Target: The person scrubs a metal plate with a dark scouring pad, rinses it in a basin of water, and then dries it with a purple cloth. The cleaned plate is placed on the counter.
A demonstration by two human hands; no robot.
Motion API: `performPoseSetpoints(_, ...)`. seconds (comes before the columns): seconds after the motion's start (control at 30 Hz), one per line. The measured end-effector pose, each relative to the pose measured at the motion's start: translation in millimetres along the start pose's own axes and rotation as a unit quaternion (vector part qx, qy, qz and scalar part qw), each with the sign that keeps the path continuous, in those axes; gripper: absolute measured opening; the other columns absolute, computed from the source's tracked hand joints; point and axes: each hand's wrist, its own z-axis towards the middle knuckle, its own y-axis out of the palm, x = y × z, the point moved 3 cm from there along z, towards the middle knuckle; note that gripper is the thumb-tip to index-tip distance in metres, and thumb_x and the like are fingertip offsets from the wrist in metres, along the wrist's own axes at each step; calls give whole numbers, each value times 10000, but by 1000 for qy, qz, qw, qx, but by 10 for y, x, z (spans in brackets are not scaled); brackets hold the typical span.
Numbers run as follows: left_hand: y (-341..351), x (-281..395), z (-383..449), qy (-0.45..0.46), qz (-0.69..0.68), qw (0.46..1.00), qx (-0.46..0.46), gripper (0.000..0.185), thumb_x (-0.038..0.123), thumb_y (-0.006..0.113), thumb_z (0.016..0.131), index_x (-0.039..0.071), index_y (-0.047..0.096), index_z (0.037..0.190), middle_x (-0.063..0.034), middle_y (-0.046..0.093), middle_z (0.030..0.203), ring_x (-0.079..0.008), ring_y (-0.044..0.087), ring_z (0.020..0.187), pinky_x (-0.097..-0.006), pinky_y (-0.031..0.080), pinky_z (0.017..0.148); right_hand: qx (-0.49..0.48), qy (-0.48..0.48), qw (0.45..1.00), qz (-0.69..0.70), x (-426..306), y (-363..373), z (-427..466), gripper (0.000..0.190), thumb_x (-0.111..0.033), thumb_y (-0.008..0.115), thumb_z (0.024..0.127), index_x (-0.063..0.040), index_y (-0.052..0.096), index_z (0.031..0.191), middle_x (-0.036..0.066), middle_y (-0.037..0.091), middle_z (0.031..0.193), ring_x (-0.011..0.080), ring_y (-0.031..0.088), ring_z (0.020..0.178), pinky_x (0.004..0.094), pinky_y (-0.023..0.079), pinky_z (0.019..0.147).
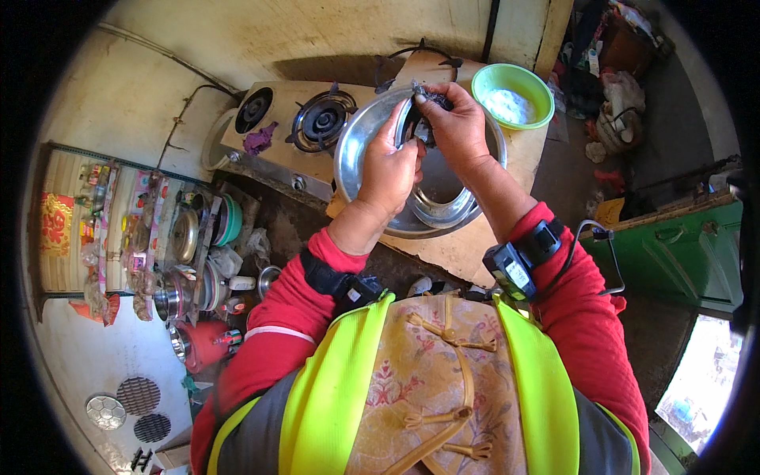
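Note:
A wide metal basin (354,139) rests on a board before me, with a round metal piece (442,215) lying inside it. Over the basin my left hand (389,163) grips a curved metal part (405,116) with a shiny rim; its full shape is hidden by my fingers. My right hand (460,124) pinches a dark scouring pad (436,98), apparently of metal wool, against that part's upper edge. Right of the basin stands a light green plastic bowl (541,95) with white suds in it.
A two-burner gas stove (273,154) stands left of the basin, a purple cloth (259,139) on it. The board (528,157) extends under basin and bowl. Shelves with pots and bowls (187,234) are at left; a green cabinet (677,255) is at right.

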Motion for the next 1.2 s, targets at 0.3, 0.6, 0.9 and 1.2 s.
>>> performPoseSetpoints(0.3, 30, 91, -1, 36, 8, 999, -4, 532, -37, 422, 839, 161, 450, 1332, 38, 476, 682, -28, 362, 485, -190, 303, 411, -22, 1, 999, -26, -11, 7, 2, 169, -79, 687, 813, -16, 651, 964, 60, 661, 842, 114, 590, 756, 257, 495, 682)
performPoseSetpoints(0.6, 5, 14, 26, 26, 51, 998, -2, 547, -2, 475, 833, 142, 443, 1360, 22, 499, 677, -59, 425, 471, -224, 367, 414, 32, -82, 992, -94, 12, -57, 46, 139, -80, 657, 852, -32, 639, 981, 27, 639, 859, 83, 575, 725, 225, 486, 627)
performPoseSetpoints(0.9, 31, -13, 48, 20, -41, 999, -1, 393, 3, 455, 859, 118, 509, 1231, 30, 490, 680, -50, 429, 501, -202, 345, 415, 43, -133, 990, 17, -169, -39, 21, 164, -107, 700, 802, -7, 672, 930, 89, 667, 815, 129, 613, 723, 259, 507, 666)
performPoseSetpoints(1.2, 24, 49, 27, 3, -30, 1000, -5, 549, -15, 435, 851, 179, 420, 1364, -3, 523, 725, -58, 423, 513, -213, 360, 433, 20, -86, 995, -46, -51, -26, 75, 196, -137, 725, 781, -22, 682, 934, 114, 673, 851, 181, 635, 756, 290, 506, 691)
